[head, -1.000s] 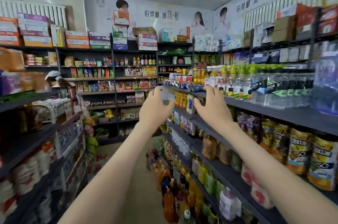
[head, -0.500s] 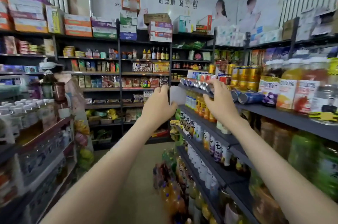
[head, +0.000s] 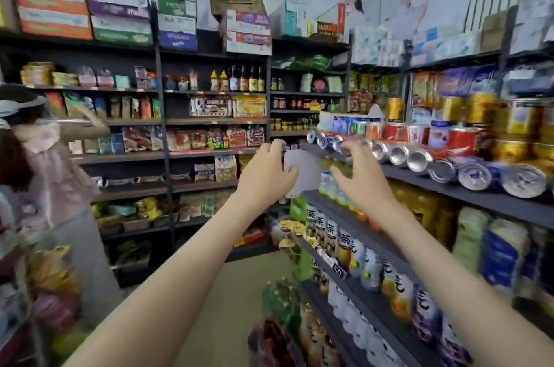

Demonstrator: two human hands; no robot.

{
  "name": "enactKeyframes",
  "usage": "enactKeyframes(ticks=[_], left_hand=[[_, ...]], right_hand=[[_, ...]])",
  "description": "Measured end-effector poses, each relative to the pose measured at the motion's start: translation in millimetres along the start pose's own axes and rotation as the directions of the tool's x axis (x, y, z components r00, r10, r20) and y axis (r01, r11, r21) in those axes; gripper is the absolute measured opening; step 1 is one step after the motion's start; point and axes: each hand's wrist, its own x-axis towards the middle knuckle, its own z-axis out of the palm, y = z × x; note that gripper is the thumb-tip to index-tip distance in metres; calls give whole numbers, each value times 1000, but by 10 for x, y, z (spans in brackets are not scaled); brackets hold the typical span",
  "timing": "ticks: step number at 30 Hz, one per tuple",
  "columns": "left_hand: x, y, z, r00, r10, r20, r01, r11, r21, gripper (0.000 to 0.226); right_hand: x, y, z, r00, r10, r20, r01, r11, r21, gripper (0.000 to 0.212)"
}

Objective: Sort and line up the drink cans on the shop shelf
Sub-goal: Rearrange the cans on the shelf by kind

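Drink cans point(head: 419, 158): a row lying on their sides, right of centre, ends out along the front lip of the dark shelf point(head: 479, 198). Our right hand point(head: 356, 183), fingers spread and empty, hovers at the row's left end; we cannot tell if it touches. Our left hand point(head: 266, 174) grips a pale object point(head: 302, 177), too blurred to name. Hazard, in our judgement: a nudge rolls cans off the lip. Upright cans point(head: 476, 108) crowd behind; free room lies left, over the aisle.

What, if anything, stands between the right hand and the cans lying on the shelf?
Nothing visible. The right hand, fingers spread, is at the left end of the row of cans, with no item between. The left hand holds a pale object further left, clear of that path.
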Motion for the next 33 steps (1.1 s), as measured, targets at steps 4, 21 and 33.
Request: enactKeyframes(ticks=[4,21,33], left_hand=[[778,-660,538,999,21,26,-19,999,-50,48],[3945,-2788,2325,953,304,8,-299,943,-147,57],[5629,-3087,3330,785,620,-5,-586,739,-333,57]], right_hand=[[707,232,757,1000,22,4,-22,999,-35,46],[3570,1318,2880,984,28,-177,-62,979,-192,46],[4622,1973,3006,944,178,-278,-306,786,-537,51]])
